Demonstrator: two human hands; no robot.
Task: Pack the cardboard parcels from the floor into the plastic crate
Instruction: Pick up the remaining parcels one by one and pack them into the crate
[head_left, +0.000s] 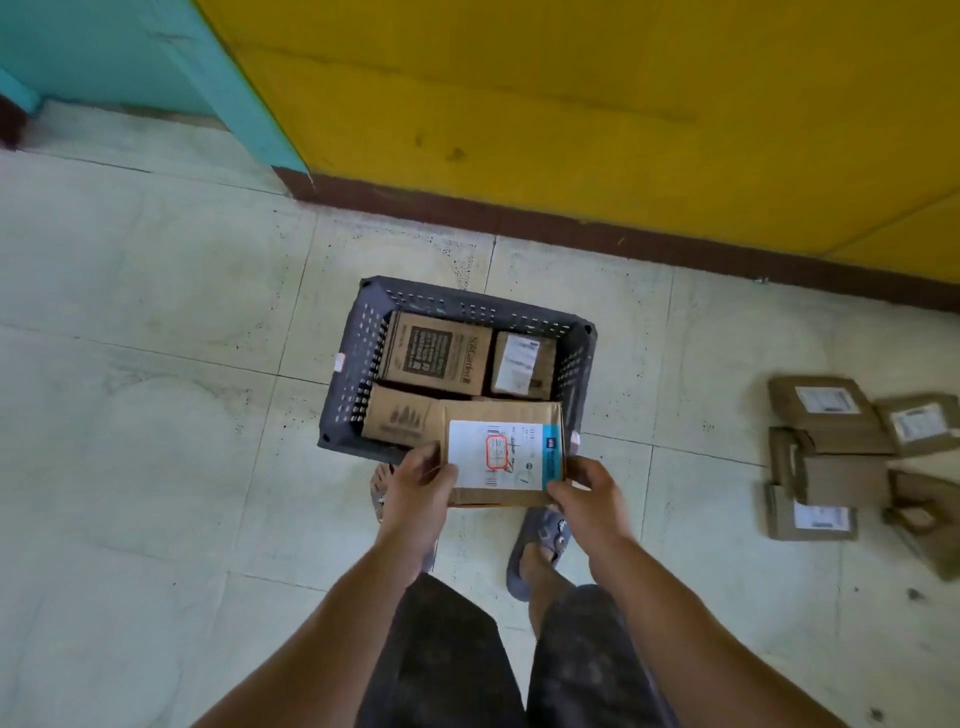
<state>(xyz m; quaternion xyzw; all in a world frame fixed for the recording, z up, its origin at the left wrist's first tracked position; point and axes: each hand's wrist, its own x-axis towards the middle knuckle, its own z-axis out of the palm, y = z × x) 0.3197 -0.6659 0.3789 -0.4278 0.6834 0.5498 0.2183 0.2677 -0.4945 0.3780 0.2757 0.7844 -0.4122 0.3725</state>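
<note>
Head view. A dark plastic crate (470, 304) is seen on the tiled floor (156, 364), close to a yellow wall (571, 93) with a brown skirting. Three cardboard parcels are already packed inside it: a printed box (436, 353) at the far left, a smaller labelled box (522, 364) at the far right, and a flat box (400, 421) at the near left.

A fourth parcel (504, 454), bearing a white label with a red stamp, is held over the crate's near right corner; whether it touches the crate cannot be told. It is gripped at its near edge from both sides: the left hand (415, 483) is closed on the near left corner, thumb on top, and the right hand (587, 493) is closed on the near right corner.

A loose pile of parcels (841, 452) is left on the floor, well apart to the right of the crate and hands. Sandalled feet are seen below the held parcel.
</note>
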